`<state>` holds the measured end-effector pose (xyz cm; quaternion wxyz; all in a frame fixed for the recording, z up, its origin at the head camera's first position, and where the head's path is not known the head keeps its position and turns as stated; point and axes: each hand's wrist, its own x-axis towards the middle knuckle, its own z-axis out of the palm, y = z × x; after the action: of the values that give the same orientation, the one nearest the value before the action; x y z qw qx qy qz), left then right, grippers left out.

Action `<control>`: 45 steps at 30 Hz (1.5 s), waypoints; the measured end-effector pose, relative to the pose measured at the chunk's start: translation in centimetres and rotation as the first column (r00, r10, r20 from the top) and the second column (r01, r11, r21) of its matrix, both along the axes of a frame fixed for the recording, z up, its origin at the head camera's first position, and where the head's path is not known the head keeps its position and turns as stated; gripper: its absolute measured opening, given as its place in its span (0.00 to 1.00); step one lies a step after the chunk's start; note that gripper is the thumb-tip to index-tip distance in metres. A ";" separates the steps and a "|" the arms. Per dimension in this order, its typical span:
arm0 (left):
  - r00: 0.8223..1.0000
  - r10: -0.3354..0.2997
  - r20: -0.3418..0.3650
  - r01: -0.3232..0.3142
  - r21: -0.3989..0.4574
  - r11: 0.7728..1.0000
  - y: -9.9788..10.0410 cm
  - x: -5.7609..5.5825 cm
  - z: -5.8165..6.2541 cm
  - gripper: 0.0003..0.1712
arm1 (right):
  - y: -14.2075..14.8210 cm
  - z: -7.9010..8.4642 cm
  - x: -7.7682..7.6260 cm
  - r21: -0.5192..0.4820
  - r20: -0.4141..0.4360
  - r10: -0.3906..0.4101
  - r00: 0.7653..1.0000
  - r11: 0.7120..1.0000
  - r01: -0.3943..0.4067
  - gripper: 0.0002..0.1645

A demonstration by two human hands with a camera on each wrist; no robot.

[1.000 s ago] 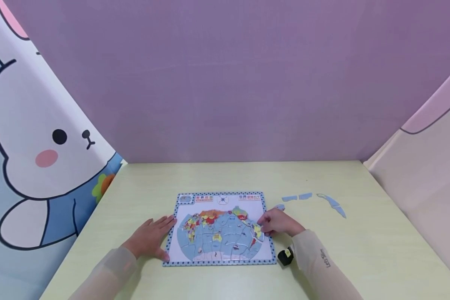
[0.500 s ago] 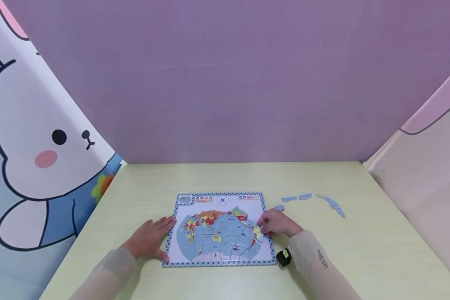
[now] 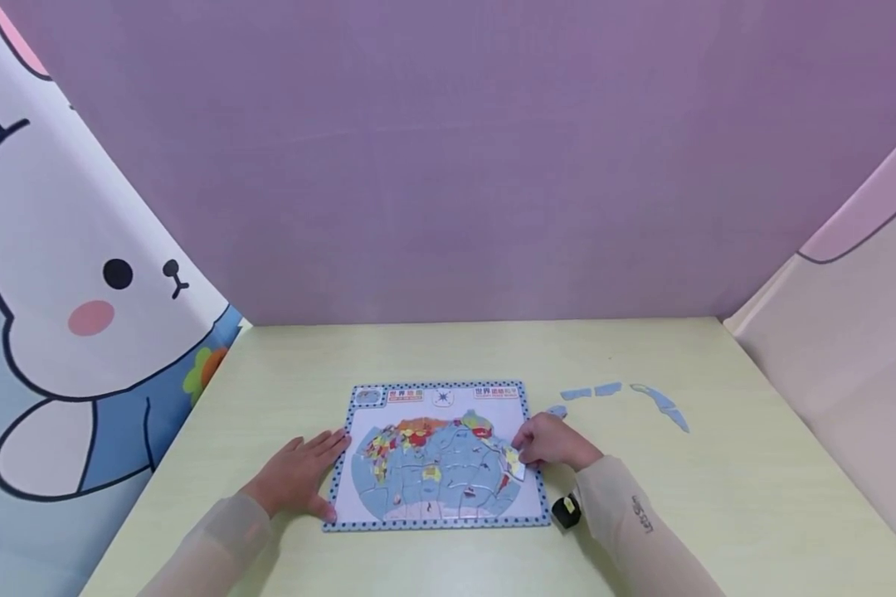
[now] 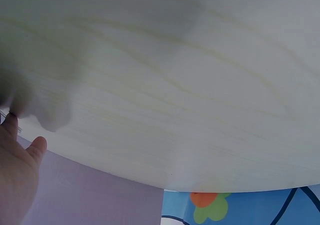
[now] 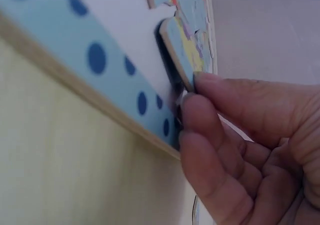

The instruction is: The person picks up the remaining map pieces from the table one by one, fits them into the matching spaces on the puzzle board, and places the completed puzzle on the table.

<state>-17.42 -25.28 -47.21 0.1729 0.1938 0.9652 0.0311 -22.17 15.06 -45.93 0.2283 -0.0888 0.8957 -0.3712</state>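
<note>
- Both hands are working at the board: the right hand (image 3: 560,442) is pinching a puzzle piece (image 5: 186,42) between thumb and fingertips in a narrow grip, and the left hand (image 3: 296,473) is resting on the board's left edge, fingers straight, thumb spread toward the near corner.
- That piece is sitting at the right side of the map picture, its outer edge standing a little above the white ground and casting a dark shadow beneath.
- It is looking thin, light and stiff, probably card or wood; its smooth face may be slippery and its narrow knobs may be chipping under force, so the cut edges are offering the best hold.
- Around it, the joined pieces (image 3: 455,477) are lying flat on the board (image 3: 411,524), whose dotted border is framing them.
- Beyond the right edge, five loose pieces are lying on the table (image 3: 762,497): one (image 3: 558,411) just past the right hand, two (image 3: 592,392) farther off, and two more (image 3: 660,405) touching or nearly so, farther right.
- Just beside the right sleeve (image 3: 627,510), a black block (image 3: 566,512) is showing; whether it is attached, I cannot tell.
- Behind the table, a purple wall (image 3: 448,166) is standing, with a rabbit print (image 3: 52,249) hanging at left.
</note>
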 end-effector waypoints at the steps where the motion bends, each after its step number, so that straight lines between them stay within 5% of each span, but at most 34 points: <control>1: 1.000 -0.005 -0.001 0.005 0.004 1.000 0.0 0.0 0.1 0.67 | -0.1 0.1 0.0 0.006 -0.002 0.004 1.000 1.000 -0.004 0.07; 15: 1.000 -0.020 -0.007 0.020 0.004 1.000 0.0 0.1 0.3 0.67 | -0.3 0.6 0.6 0.011 -0.014 0.027 1.000 1.000 -0.027 0.12; 23: 1.000 -0.018 -0.003 0.017 -0.016 1.000 -0.1 0.1 0.1 0.67 | -0.9 0.6 0.5 0.113 -0.071 0.091 0.993 0.990 -0.083 0.12; 34: 1.000 -0.026 -0.012 0.026 -0.009 1.000 0.0 -0.2 0.0 0.67 | -1.1 0.8 1.0 0.113 -0.056 0.068 0.996 0.992 -0.061 0.20; 45: 1.000 -0.016 -0.010 0.016 -0.010 1.000 0.1 -0.2 -0.1 0.67 | -1.6 1.1 1.1 0.297 -0.121 0.116 0.986 0.952 -0.076 0.19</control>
<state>-17.64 -25.23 -47.27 0.1694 0.2006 0.9646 0.0241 -21.12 13.47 -44.87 0.1945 -0.1230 0.9488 -0.2165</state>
